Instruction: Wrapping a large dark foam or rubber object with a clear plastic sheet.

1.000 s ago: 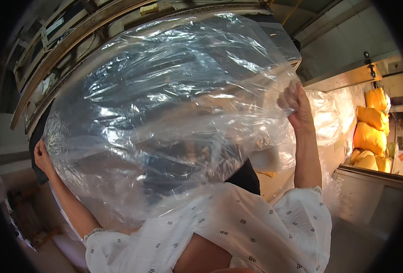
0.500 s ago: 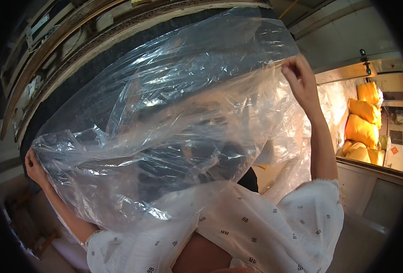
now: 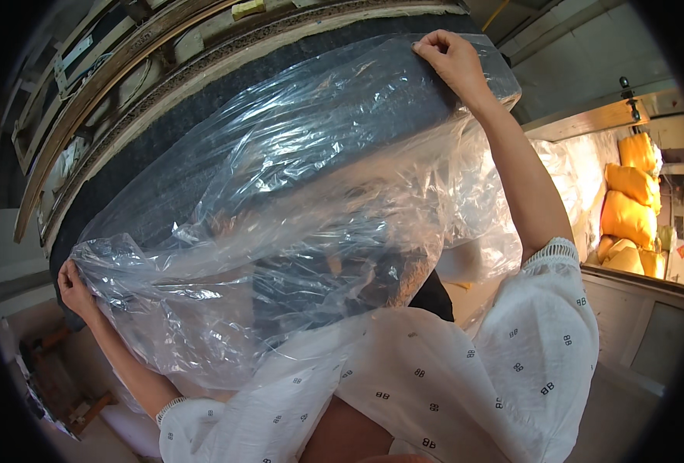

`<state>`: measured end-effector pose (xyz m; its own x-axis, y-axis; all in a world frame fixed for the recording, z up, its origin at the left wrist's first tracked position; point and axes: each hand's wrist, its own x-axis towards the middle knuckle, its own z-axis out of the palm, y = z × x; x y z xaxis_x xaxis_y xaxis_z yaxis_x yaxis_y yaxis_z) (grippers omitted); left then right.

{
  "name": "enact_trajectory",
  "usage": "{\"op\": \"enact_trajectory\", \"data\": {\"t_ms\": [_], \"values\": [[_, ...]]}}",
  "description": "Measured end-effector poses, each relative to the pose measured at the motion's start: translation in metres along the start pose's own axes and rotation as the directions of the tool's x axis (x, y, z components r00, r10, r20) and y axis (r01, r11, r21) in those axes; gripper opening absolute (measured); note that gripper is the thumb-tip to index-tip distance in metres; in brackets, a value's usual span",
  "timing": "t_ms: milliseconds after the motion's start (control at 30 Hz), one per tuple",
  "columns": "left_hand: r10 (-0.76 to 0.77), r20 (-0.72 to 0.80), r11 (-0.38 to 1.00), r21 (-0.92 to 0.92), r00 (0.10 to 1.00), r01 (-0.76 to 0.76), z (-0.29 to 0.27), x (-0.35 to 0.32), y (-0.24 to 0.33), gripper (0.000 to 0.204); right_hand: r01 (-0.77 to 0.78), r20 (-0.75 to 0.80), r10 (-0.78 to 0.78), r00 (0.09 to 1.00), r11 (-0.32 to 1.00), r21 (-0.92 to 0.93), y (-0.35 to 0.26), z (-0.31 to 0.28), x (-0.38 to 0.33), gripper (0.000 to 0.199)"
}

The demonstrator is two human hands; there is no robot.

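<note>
A large sheet of clear plastic film (image 3: 303, 177), wrinkled and shiny, stretches between my two arms over a dark work surface (image 3: 153, 139). At the left, my left hand (image 3: 76, 289) is closed on the gathered left edge of the film. My right hand (image 3: 451, 63) reaches out to the far right and pinches the film near its far edge. The near part of the film hangs down in front of my body. Whether it is one layer or several, I cannot tell.
Beyond the dark surface runs a long wooden rail (image 3: 99, 116) with a small yellow block (image 3: 249, 9) on it. Yellow bundles (image 3: 629, 216) are stacked in a bright opening at the right. A dark metal fitting (image 3: 629, 96) stands above that opening.
My right hand has moved farther away and to the left, onto the film's far edge. My left hand keeps its hold and has shifted slightly to the right in the view.
</note>
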<state>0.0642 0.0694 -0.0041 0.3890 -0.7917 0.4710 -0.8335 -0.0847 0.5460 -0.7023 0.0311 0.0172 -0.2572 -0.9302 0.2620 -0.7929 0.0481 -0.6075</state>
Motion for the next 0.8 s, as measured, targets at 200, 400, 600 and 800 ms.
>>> {"op": "enact_trajectory", "data": {"t_ms": [200,400,600,800], "values": [[-0.037,-0.009,0.998,-0.050,0.999,0.037,0.000,-0.008,0.007,0.028,0.095,-0.155,-0.117,0.981,0.985,-0.147,-0.008,-0.001,-0.002,0.027],[-0.043,-0.017,0.987,-0.155,0.999,0.040,-0.031,-0.020,0.037,0.025,0.038,-0.098,-0.059,0.993,0.979,-0.201,-0.008,0.004,0.001,0.031],[-0.073,-0.058,0.968,-0.246,0.996,0.057,-0.085,-0.030,0.051,0.024,0.069,-0.226,-0.121,0.967,0.972,-0.225,0.004,0.007,0.003,0.034],[-0.103,-0.100,0.972,-0.221,0.990,0.079,-0.133,-0.058,0.052,0.025,0.365,-0.304,-0.445,0.842,0.886,-0.286,-0.011,-0.003,-0.002,0.020]]}}
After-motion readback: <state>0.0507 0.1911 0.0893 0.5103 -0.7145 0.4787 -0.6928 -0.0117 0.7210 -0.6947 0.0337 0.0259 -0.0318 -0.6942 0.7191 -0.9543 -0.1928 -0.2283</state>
